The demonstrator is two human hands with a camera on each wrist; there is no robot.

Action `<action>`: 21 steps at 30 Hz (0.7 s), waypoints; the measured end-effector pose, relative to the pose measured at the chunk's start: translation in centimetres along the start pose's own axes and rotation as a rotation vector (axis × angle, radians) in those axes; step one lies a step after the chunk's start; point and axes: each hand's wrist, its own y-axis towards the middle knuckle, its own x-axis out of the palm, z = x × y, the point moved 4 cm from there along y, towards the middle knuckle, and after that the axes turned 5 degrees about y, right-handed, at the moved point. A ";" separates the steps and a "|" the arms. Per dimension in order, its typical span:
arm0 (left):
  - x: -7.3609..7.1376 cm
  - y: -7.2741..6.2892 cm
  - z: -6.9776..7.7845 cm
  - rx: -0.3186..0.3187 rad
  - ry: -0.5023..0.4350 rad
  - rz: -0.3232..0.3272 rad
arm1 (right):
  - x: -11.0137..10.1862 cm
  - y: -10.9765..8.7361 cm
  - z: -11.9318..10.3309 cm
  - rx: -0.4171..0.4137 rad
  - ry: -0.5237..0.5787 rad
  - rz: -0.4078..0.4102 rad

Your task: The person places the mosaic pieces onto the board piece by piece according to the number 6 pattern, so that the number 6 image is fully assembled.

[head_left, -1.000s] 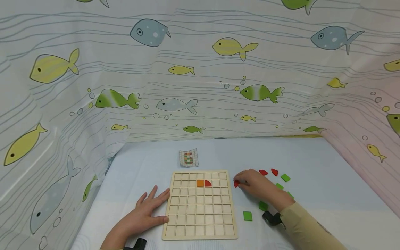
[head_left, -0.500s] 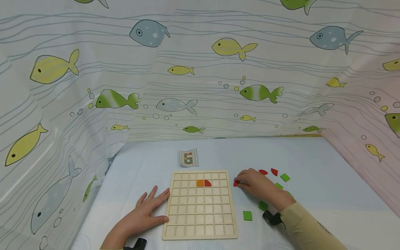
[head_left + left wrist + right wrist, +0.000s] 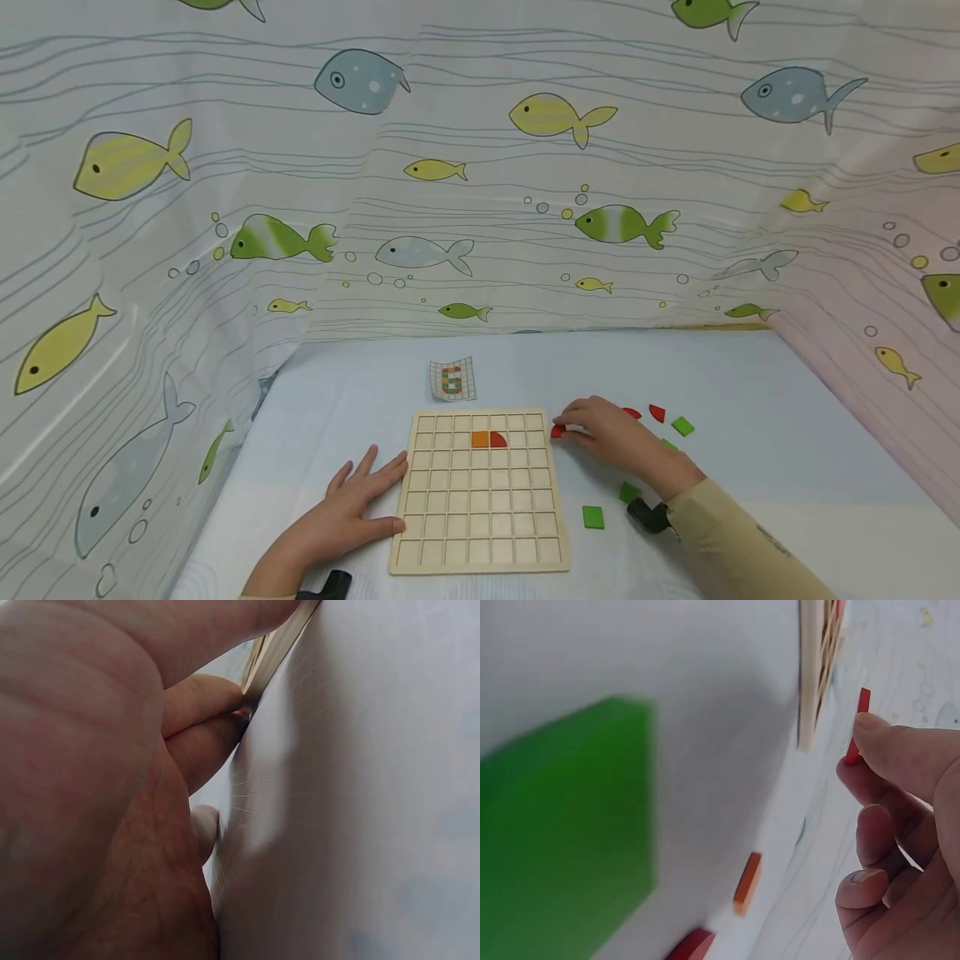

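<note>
A red quarter-circle tile (image 3: 557, 432) is pinched between the thumb and fingers of my right hand (image 3: 622, 437), raised beside the board's upper right edge. The right wrist view shows this red tile (image 3: 863, 701) edge-on between thumb and index finger. The wooden grid board (image 3: 480, 504) carries an orange square tile (image 3: 480, 439) and, touching its right side, another red quarter-circle tile (image 3: 498, 439). With fingers spread, my left hand (image 3: 348, 508) touches the board's left edge; in the left wrist view, its fingers meet the board's side (image 3: 274, 664).
Right of the board lie several green tiles, including a square (image 3: 593, 517) and one farther back (image 3: 682, 426). Two red tiles lie behind my right hand, one at its far side (image 3: 657, 413). A small printed pattern card (image 3: 452, 380) lies beyond the board.
My right hand has lifted slightly and moved left toward the board with the red tile. The left hand and the tiles on the board have stayed put.
</note>
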 end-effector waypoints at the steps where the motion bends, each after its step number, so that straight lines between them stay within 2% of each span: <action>1: 0.0 0.0 0.0 0.000 -0.001 -0.003 | -0.1 0.2 -0.2 -0.006 0.007 0.000; 9: 0.1 0.1 -0.2 -0.023 0.031 -0.012 | 0.1 2.0 -1.6 -0.013 0.004 -0.023; 21: 0.1 0.0 -0.2 -0.025 0.029 -0.022 | 1.3 4.6 -3.3 -0.035 0.034 -0.070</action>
